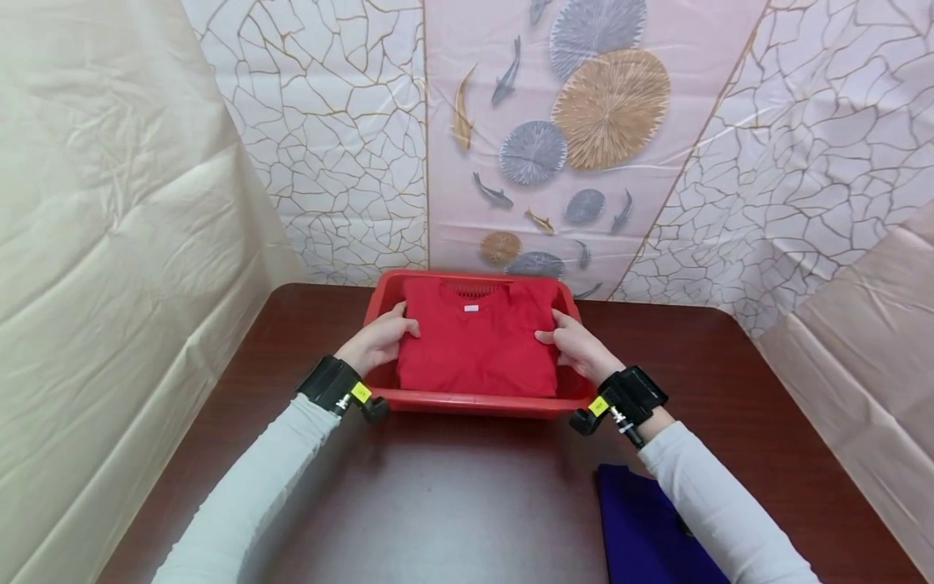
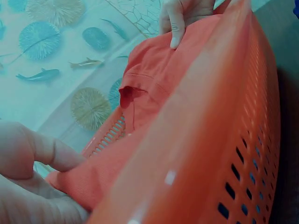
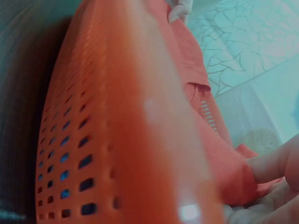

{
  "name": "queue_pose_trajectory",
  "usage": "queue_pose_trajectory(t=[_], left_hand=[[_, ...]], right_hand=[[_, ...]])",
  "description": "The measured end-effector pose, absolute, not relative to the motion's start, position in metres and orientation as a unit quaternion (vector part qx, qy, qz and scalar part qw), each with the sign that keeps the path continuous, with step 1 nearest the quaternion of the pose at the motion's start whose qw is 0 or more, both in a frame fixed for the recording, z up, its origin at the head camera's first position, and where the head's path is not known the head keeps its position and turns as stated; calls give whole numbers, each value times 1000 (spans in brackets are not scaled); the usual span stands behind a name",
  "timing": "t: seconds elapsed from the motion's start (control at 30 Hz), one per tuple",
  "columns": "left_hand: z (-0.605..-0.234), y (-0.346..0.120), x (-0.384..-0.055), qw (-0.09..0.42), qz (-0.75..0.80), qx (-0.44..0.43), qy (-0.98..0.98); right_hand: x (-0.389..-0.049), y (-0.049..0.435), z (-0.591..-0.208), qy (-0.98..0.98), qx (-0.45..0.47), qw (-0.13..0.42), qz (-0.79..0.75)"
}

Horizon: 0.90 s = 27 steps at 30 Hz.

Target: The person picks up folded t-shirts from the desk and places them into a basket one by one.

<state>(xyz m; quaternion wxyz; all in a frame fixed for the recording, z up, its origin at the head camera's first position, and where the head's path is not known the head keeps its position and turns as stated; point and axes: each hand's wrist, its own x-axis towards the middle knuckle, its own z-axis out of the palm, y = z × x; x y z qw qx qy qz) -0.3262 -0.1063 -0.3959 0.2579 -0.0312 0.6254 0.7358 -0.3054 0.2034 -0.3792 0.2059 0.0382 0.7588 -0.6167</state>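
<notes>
A folded red T-shirt (image 1: 474, 349) with a small white neck label lies level within the red plastic basket (image 1: 467, 403). My left hand (image 1: 381, 337) pinches the shirt's left edge, thumb on top and fingers beneath. On the opposite edge my right hand (image 1: 578, 344) grips it in the same way. The left wrist view shows thumb and fingers closed on the red cloth (image 2: 100, 179) just inside the basket's rim. In the right wrist view the right hand (image 3: 275, 182) pinches a corner of the shirt. The shirt's underside is hidden.
A dark blue folded cloth (image 1: 649, 527) lies on the brown table (image 1: 438, 495) at the near right, partly under the right forearm. Patterned sheeting (image 1: 350, 162) hangs behind the table and along both sides. Through the basket's holes something blue shows in the wrist views.
</notes>
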Motion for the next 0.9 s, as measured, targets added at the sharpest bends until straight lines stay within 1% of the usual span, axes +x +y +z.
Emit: queue_pose_trajectory(t=[0.13, 0.23, 0.3, 0.43, 0.47, 0.5, 0.57, 0.67, 0.77, 0.9], left_hand=[[-395, -108, -325, 267, 714, -41, 645], [-391, -110, -320, 259, 680, -44, 685], [-386, -111, -316, 227, 639, -22, 735], [-377, -108, -309, 123, 501, 81, 853], [-376, -106, -307, 98, 450, 108, 881], [-376, -104, -305, 83, 398, 136, 903], [-379, -99, -302, 78, 293, 188, 934], [-387, -95, -298, 112, 167, 233, 952], [-395, -94, -296, 154, 110, 240, 952], [-400, -95, -295, 190, 95, 234, 949]], right_hand=[[-302, 202, -382, 780, 42, 205, -590], [-298, 201, -381, 814, 23, 198, -545], [-295, 200, -380, 866, -25, 161, -473], [-290, 197, -377, 951, -149, 32, -268], [-289, 195, -377, 957, -181, 7, -226], [-288, 193, -377, 957, -209, 0, -200], [-287, 190, -380, 950, -264, 14, -167], [-285, 187, -387, 940, -298, 86, -140], [-285, 186, -396, 937, -297, 141, -117], [-286, 186, -405, 937, -288, 171, -103]])
